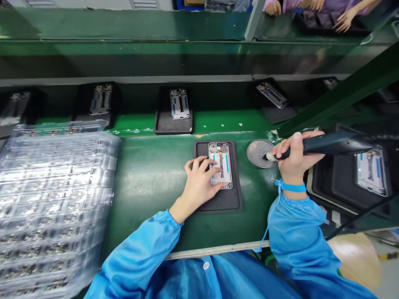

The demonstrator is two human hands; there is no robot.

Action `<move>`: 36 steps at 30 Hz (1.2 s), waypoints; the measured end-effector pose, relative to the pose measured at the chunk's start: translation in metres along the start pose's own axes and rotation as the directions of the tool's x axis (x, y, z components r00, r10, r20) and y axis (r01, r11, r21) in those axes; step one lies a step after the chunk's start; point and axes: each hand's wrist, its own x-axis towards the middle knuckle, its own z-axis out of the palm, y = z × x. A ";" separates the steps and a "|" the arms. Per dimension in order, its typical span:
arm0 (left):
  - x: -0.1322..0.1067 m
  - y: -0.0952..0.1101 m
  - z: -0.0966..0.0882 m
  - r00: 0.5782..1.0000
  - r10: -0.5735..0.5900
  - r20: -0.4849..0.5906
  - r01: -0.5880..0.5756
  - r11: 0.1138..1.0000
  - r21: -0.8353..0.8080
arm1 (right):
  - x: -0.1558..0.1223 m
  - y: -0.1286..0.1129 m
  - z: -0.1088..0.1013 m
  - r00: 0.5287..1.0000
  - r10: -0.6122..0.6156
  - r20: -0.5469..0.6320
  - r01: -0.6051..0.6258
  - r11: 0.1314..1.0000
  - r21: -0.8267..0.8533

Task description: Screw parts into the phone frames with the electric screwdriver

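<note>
In front of me a phone frame (225,160), silver with blue strips, lies on a black tray (218,203). My left hand (201,178) is over its left side with fingers spread, thumb and fingertips at the frame's face. My right hand (296,160) is wrapped round a black electric screwdriver (333,144), held nearly level with its cable trailing right. The pale tip of the screwdriver is over a round metal dish (258,153) with a dimpled surface, right of the tray. Whether the tip touches the dish, I cannot tell.
Stacked clear plastic trays (56,199) with small parts stand at the left. Behind runs a line (134,120) with several black trays bearing phone frames. A green post (339,91) slants at the right, above more black trays (336,178). Across the line, co-workers' hands (344,20) show.
</note>
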 end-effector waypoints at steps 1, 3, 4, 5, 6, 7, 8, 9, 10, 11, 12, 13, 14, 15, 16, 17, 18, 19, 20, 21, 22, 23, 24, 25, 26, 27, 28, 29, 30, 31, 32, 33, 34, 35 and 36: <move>0.006 0.001 0.001 1.000 -0.011 -0.009 0.011 1.000 0.000 | -0.001 0.002 0.000 1.000 0.004 0.000 -0.004 1.000 -0.006; 0.013 0.002 0.002 0.999 -0.039 -0.028 0.039 0.999 0.000 | -0.001 0.005 0.000 1.000 0.000 -0.005 0.000 1.000 -0.009; 0.014 0.003 0.003 0.998 -0.053 -0.034 0.053 0.999 -0.002 | 0.000 0.006 0.001 1.000 -0.002 -0.008 0.002 1.000 -0.009; 0.014 0.003 0.004 0.997 -0.064 -0.037 0.064 0.998 -0.006 | 0.001 0.007 0.001 1.000 -0.004 -0.010 0.004 1.000 -0.011; 0.013 0.003 0.004 0.997 -0.072 -0.036 0.071 0.997 -0.013 | 0.003 0.007 0.002 1.000 -0.007 -0.011 0.007 1.000 -0.012; 0.013 0.002 0.005 0.997 -0.075 -0.032 0.074 0.997 -0.022 | 0.004 0.008 0.003 1.000 -0.007 -0.009 0.006 1.000 -0.014; 0.012 0.002 0.005 0.997 -0.075 -0.029 0.074 0.997 -0.031 | 0.005 0.008 0.004 1.000 -0.004 -0.006 0.004 1.000 -0.017; 0.012 0.002 0.006 0.997 -0.074 -0.027 0.073 0.997 -0.039 | 0.005 0.008 0.004 1.000 0.000 -0.003 0.000 1.000 -0.020; 0.011 0.002 0.006 0.997 -0.072 -0.028 0.071 0.996 -0.046 | 0.006 0.009 0.005 1.000 0.005 0.001 -0.005 1.000 -0.023; 0.011 0.002 0.006 0.997 -0.070 -0.031 0.069 0.996 -0.052 | 0.006 0.009 0.005 1.000 0.008 0.005 -0.008 1.000 -0.025; 0.011 0.002 0.006 0.997 -0.069 -0.035 0.067 0.996 -0.057 | 0.005 0.010 0.006 1.000 0.009 0.009 -0.009 1.000 -0.028; 0.011 0.002 0.006 0.997 -0.067 -0.039 0.065 0.996 -0.061 | 0.005 0.010 0.006 1.000 0.009 0.010 -0.009 0.999 -0.031; 0.011 0.002 0.006 0.997 -0.067 -0.043 0.064 0.996 -0.063 | 0.005 0.011 0.005 1.000 0.009 0.009 -0.008 0.999 -0.034; 0.011 0.003 0.006 0.997 -0.065 -0.046 0.062 0.996 -0.065 | 0.004 0.012 0.005 1.000 0.008 0.005 -0.008 0.999 -0.037; 0.011 0.003 0.006 0.997 -0.064 -0.049 0.060 0.996 -0.067 | 0.004 0.012 0.005 1.000 0.009 0.002 -0.008 0.999 -0.041; 0.011 0.003 0.006 0.997 -0.062 -0.050 0.059 0.996 -0.068 | 0.004 0.012 0.005 1.000 0.010 -0.002 -0.010 0.999 -0.047; 0.011 0.004 0.006 0.997 -0.060 -0.051 0.056 0.996 -0.070 | 0.004 0.012 0.004 1.000 0.012 -0.004 -0.012 0.998 -0.055; 0.011 0.004 0.006 0.997 -0.059 -0.051 0.055 0.996 -0.072 | 0.004 0.012 0.004 1.000 0.013 -0.006 -0.013 0.998 -0.061; 0.011 0.004 0.006 0.997 -0.058 -0.050 0.054 0.996 -0.073 | 0.005 0.012 0.004 1.000 0.014 -0.004 -0.014 0.998 -0.066; 0.011 0.004 0.006 0.997 -0.057 -0.049 0.053 0.996 -0.073 | 0.005 0.013 0.004 1.000 0.013 -0.002 -0.013 0.998 -0.068; 0.011 0.004 0.006 0.997 -0.057 -0.048 0.053 0.996 -0.074 | 0.005 0.013 0.003 1.000 0.010 0.001 -0.010 0.998 -0.067; 0.011 0.004 0.006 0.997 -0.057 -0.047 0.054 0.996 -0.075 | 0.005 0.013 0.003 1.000 0.004 0.004 -0.004 0.998 -0.066; 0.011 0.003 0.006 0.997 -0.057 -0.046 0.054 0.996 -0.076 | 0.005 0.013 0.003 1.000 -0.004 0.007 0.005 0.998 -0.064; 0.011 0.003 0.006 0.997 -0.057 -0.044 0.054 0.996 -0.078 | 0.005 0.014 0.003 1.000 -0.012 0.013 0.012 0.998 -0.063; 0.011 0.003 0.006 0.997 -0.058 -0.043 0.055 0.995 -0.080 | 0.006 0.015 0.003 1.000 -0.015 0.023 0.017 0.998 -0.064; 0.012 0.003 0.006 0.997 -0.060 -0.041 0.056 0.995 -0.082 | 0.006 0.015 0.004 0.999 -0.017 0.034 0.019 0.998 -0.067; 0.012 0.003 0.006 0.997 -0.062 -0.037 0.058 0.995 -0.087 | 0.007 0.016 0.004 0.999 -0.016 0.047 0.020 0.997 -0.070; 0.012 0.003 0.005 0.997 -0.064 -0.032 0.061 0.994 -0.095 | 0.007 0.016 0.005 0.998 -0.014 0.060 0.018 0.997 -0.074; 0.012 0.002 0.005 0.997 -0.067 -0.025 0.064 0.992 -0.107 | 0.008 0.015 0.006 0.998 -0.015 0.066 0.020 0.997 -0.076; 0.012 0.002 0.004 0.997 -0.070 -0.015 0.067 0.990 -0.121 | 0.008 0.012 0.007 0.997 -0.018 0.069 0.023 0.997 -0.077; 0.013 0.002 0.003 0.997 -0.073 -0.002 0.072 0.988 -0.134 | 0.007 0.008 0.008 0.998 -0.025 0.066 0.030 0.997 -0.073; 0.013 0.002 0.003 0.997 -0.077 0.011 0.078 0.986 -0.145 | 0.006 0.003 0.010 0.998 -0.039 0.059 0.043 0.997 -0.059; 0.013 0.002 0.002 0.996 -0.081 0.023 0.084 0.985 -0.152 | 0.003 -0.004 0.011 0.997 -0.051 0.053 0.053 0.998 -0.036; 0.014 0.002 0.002 0.996 -0.085 0.034 0.090 0.984 -0.156 | -0.002 -0.011 0.013 0.997 -0.059 0.055 0.059 0.998 -0.003; 0.014 0.003 0.001 0.995 -0.088 0.042 0.094 0.983 -0.158 | -0.008 -0.019 0.015 0.996 -0.058 0.069 0.056 0.998 0.035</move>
